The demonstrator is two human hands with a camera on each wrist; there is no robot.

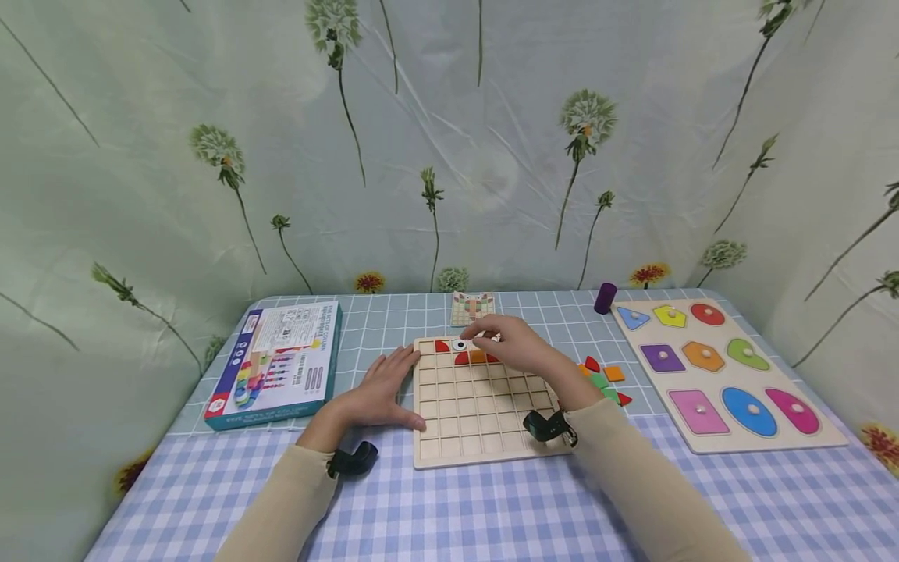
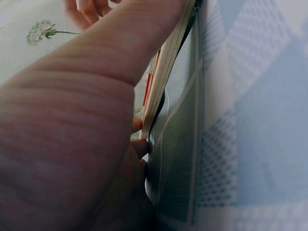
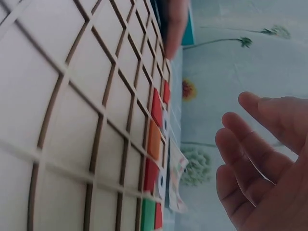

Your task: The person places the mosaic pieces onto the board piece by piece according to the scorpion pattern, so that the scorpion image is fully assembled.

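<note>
A wooden grid board (image 1: 456, 414) lies in the middle of the table. Along its far edge sit red pieces (image 1: 442, 346), an orange piece (image 1: 477, 357) and a white piece with a black eye dot (image 1: 459, 344). The right wrist view adds a green piece (image 3: 148, 214) in the same rows. My left hand (image 1: 377, 393) rests at the board's left side, fingers spread, thumb on its edge. Over the far rows hovers my right hand (image 1: 516, 343), fingers loosely bent; in the right wrist view nothing shows between them.
A small pattern card (image 1: 472, 307) lies behind the board. Loose coloured pieces (image 1: 598, 380) are scattered to the right, beside a knobbed shape puzzle (image 1: 691, 382). A purple cylinder (image 1: 605, 298) stands at the back. At left lies a flat toy box (image 1: 298, 367).
</note>
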